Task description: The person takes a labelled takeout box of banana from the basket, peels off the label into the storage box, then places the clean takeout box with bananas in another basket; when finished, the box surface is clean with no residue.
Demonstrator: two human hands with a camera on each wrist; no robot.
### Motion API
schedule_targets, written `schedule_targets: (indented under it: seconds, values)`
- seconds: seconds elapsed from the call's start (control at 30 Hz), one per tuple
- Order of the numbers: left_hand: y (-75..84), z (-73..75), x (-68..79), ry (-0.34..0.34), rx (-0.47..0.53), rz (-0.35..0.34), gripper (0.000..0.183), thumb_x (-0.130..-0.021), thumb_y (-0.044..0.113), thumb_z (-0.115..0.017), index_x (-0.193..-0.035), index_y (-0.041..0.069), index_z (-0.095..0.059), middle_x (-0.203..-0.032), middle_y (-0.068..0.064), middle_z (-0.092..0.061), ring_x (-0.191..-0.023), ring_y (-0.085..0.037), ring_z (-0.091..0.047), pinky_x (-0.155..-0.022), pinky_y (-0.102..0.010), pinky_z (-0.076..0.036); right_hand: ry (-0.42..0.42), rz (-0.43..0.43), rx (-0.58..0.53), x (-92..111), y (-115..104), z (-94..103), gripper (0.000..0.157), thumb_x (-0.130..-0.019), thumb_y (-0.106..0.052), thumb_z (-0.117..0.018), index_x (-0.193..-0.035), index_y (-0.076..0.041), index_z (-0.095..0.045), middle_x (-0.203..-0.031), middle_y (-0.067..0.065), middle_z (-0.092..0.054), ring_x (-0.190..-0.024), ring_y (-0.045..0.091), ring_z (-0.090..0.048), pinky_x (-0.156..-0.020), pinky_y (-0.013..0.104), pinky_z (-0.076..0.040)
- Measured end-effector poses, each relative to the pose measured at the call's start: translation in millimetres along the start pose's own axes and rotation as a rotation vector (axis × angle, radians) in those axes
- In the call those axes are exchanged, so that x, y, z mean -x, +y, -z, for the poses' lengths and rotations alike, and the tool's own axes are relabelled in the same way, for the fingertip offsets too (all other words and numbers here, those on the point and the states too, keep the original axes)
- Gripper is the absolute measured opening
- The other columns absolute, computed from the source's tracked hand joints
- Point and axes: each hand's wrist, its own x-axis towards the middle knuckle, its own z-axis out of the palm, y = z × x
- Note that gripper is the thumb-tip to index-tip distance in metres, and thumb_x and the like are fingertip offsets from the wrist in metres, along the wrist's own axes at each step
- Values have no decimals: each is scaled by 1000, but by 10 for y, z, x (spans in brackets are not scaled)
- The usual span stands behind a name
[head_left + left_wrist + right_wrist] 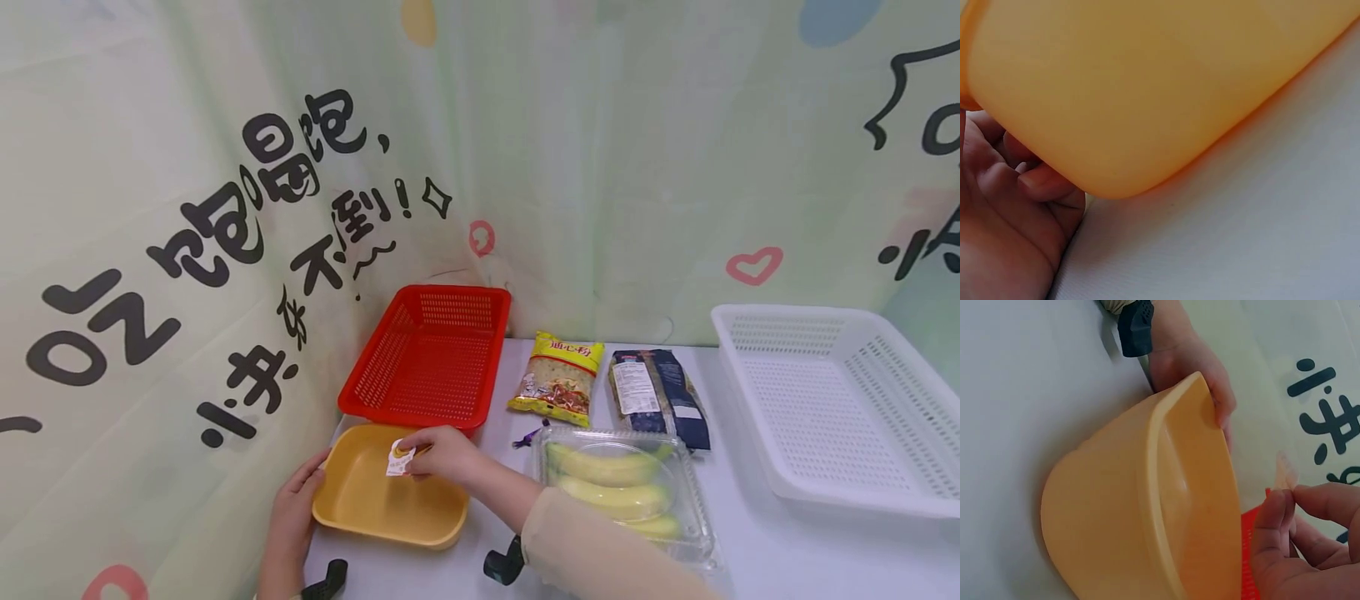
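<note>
A yellow plastic basin [390, 504] stands in front of the red basket in the head view. My left hand [293, 508] grips its left end, thumb by the rim; in the left wrist view the fingers [1047, 181] curl beneath the basin's corner. Over the basin's far side my right hand [446, 454] pinches a small white packet or label [398, 459] with orange and red print. The right wrist view shows that thin piece [1285, 472] between thumb and fingertips, above the basin's rim. Its exact kind is unclear.
Behind the basin sits a red perforated basket [450, 375]. Right of it lie a yellow food bag [558, 379], a dark-blue labelled bag [660, 396], a small purple wrapper [528, 438] and a clear box of bananas [622, 492]. A white basket [847, 400] stands far right. Printed curtains [600, 167] enclose the table.
</note>
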Motion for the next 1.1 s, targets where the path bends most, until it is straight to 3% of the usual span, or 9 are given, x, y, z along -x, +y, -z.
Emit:
schedule_targets:
  seconds: [0.47,0.6,0.73,1.1]
  values:
    - [-42,7,-57,15,-27,-23,46,-104,32,-48,-147,15,-49,-153,-5,-43,-111,5,-50,-83,-6,-47,50,-15,-58,-197,74,-219,28,-82,-2,-74,-110,-3,-73,-81,5,-63,-66,13,-64,-66,27,-58]
    - [-43,6,-55,11,-33,-22,46,-104,32,-47,-146,15,-49,-154,-4,-42,-116,0,-48,-83,-6,-47,64,-40,-85,-235,88,-257,27,-81,0,-73,-108,-1,-73,-82,7,-64,-67,13,-64,-67,28,-59]
    - [-39,9,-51,9,-37,-20,46,-104,32,-47,-146,15,-49,-154,-3,-42,-120,-3,-46,-83,-5,-46,82,-67,-83,-259,100,-285,25,-81,1,-73,-106,0,-73,-84,7,-65,-68,13,-64,-67,28,-58]
    - [-41,20,-31,16,-40,-22,45,-104,31,-47,-146,16,-50,-152,-4,-44,-112,4,-50,-84,-6,-46,128,-106,-41,-330,289,-351,21,-79,4,-73,-100,4,-72,-82,7,-66,-62,13,-62,-65,32,-59]
